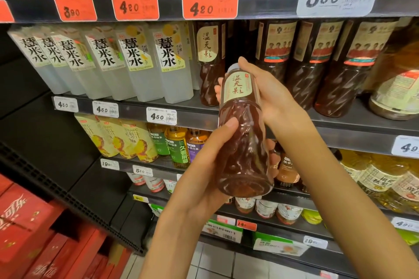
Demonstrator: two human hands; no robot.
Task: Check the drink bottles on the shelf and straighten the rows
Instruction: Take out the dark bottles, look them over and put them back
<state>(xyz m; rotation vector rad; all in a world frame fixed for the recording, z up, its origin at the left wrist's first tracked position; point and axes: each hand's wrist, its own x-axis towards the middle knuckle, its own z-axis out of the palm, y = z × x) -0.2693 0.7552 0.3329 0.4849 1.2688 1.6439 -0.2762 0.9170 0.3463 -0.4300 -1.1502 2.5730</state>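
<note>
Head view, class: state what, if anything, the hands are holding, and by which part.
Both hold one brown drink bottle: the left hand grips its lower body near the base, the right hand its labelled upper part.

Two bare forearms, no sleeves visible

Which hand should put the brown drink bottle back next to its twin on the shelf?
Probably the right hand: it grips the brown, cream-labelled plastic bottle near its cap, closest to the matching shelf bottle. The left hand only cradles the base, farther down.
</note>
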